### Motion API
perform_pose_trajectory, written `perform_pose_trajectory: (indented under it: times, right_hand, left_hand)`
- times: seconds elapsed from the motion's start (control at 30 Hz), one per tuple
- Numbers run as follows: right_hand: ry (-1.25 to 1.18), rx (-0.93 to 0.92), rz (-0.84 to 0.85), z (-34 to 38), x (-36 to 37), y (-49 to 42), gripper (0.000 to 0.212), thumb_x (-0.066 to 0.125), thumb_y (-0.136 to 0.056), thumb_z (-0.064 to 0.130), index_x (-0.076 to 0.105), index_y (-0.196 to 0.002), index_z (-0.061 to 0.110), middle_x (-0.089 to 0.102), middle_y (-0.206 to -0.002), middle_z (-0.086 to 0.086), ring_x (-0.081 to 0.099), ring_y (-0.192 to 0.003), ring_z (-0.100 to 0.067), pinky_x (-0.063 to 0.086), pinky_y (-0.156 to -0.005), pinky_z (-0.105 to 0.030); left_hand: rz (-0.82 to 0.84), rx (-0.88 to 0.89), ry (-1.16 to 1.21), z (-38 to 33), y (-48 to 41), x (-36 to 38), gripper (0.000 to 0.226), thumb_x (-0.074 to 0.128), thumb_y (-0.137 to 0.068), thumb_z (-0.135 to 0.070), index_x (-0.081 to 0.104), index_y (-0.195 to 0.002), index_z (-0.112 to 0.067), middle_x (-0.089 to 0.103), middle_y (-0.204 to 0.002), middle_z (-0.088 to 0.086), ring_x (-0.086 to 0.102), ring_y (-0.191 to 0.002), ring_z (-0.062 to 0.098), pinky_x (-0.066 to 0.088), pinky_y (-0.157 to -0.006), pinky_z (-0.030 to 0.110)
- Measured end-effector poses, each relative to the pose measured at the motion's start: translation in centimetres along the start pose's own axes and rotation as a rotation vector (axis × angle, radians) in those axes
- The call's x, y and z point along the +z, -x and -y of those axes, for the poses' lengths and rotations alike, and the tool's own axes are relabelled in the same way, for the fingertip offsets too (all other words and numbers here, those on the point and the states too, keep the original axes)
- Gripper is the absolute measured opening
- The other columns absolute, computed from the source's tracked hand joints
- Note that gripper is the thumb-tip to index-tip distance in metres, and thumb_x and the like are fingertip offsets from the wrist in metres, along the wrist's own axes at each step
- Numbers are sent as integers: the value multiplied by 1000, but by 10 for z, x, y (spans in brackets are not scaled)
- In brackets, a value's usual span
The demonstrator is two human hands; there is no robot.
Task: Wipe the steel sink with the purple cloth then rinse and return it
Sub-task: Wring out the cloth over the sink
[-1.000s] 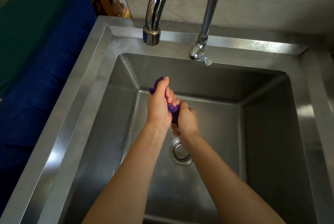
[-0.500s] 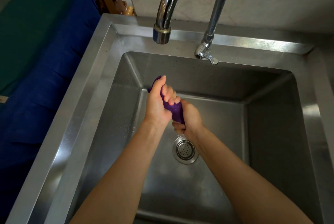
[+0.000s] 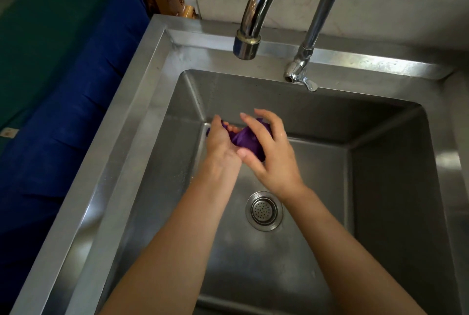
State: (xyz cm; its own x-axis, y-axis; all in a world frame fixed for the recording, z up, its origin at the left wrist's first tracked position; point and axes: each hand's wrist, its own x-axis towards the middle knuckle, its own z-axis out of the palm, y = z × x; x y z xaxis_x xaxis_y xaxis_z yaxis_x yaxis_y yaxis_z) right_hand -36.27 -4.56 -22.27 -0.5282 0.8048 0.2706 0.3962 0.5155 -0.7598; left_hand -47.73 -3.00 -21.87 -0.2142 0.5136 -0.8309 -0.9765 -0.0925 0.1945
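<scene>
**Right hand loosens on the wrung cloth**

Both hands are over the basin of the steel sink (image 3: 142, 101), toward its back left corner and in front of the back wall. The left hand (image 3: 219, 143) grips one end of the purple cloth (image 3: 245, 138), its fingers curled round the fabric with the fingertips showing on the far side. The right hand (image 3: 270, 156) lies over the other end of the cloth with its fingers uncurled and spread. Its thumb sits against the left wrist, and the cloth bunches in the gap between thumb and forefinger.

Half a second ago both fists were clenched tight on the cloth, which was twisted into a short rope between them. Now the right fist has let go of its clench, and the cloth sits as a looser, wider bunch. The left hand's grip has not changed. The cloth hangs in the air, clear of the basin floor.

The drain strainer (image 3: 264, 210) lies in the middle of the floor, nearer the front edge than the hands. The faucet spout (image 3: 247, 48) hangs over the back edge, and no water runs from it.
</scene>
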Motion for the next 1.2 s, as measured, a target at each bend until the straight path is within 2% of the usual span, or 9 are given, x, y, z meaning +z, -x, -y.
perform_pose_trajectory:
  times: [0.1,0.17,0.27,0.43,0.67,0.8,1.07,1.13,1.2]
  right_hand:
    - [245,-66,-147,-4,1,-9,46,39,-92,49,66,-108,15,64,-93,-9,65,-77,-24,52,-60,-29]
    - [390,-72,-243,-4,4,-13,49,30,-97,40,67,-80,13,64,-67,-6,61,-52,-26,41,-42,-25]
    - [468,14,-298,-4,7,-18,46,32,-96,27,54,-58,12,55,-46,-8,51,-36,-31,27,-35,-23]
    - [403,94,-252,-5,7,-19,43,33,-90,24,55,-58,7,58,-44,-15,53,-36,-35,34,-37,-26]
    - [155,307,-131,5,-3,-24,55,21,-92,31,61,-75,-2,65,-74,-30,60,-70,-45,37,-60,-38]
    - [3,470,-172,15,-6,-30,47,30,-100,20,62,-77,-6,65,-81,-33,60,-79,-45,42,-69,-43]
    - [-113,586,-234,18,-4,-30,44,33,-100,19,55,-66,3,64,-75,-28,51,-68,-29,31,-62,-31]
    - [-143,578,-266,16,-3,-26,45,33,-100,21,43,-57,14,56,-63,-18,47,-64,-25,32,-61,-31]
    - [-199,575,-242,14,0,-21,43,32,-101,24,43,-59,17,53,-63,-8,48,-65,-22,38,-64,-35]
  left_hand:
    - [23,-16,48,4,14,5,44,47,-96,-31,33,-56,-18,36,-29,-6,37,-23,6,48,-39,15]
    - [20,36,21,6,20,5,44,47,-96,-27,31,-55,-18,33,-28,-7,33,-21,5,41,-34,11]
    - [0,106,-16,8,23,6,44,48,-93,-23,30,-53,-17,29,-29,-7,30,-23,8,40,-37,10]
    - [86,128,-90,12,28,5,48,54,-88,-24,32,-46,-18,28,-35,-5,29,-30,10,39,-51,21]
    - [202,187,-135,15,32,13,52,52,-89,-22,31,-42,-18,27,-35,-5,28,-31,10,35,-46,21]
    - [248,201,-120,13,35,16,51,52,-88,-24,31,-42,-19,27,-36,-5,28,-33,10,34,-44,20]
    - [319,189,-134,13,34,17,52,50,-90,-25,32,-41,-19,27,-34,-6,28,-32,9,35,-40,16]
    - [342,197,-165,15,32,18,53,50,-91,-25,33,-41,-19,28,-33,-6,28,-31,9,35,-39,15]
    - [349,210,-213,14,30,16,54,50,-92,-28,35,-41,-19,30,-34,-6,29,-31,9,34,-39,16]
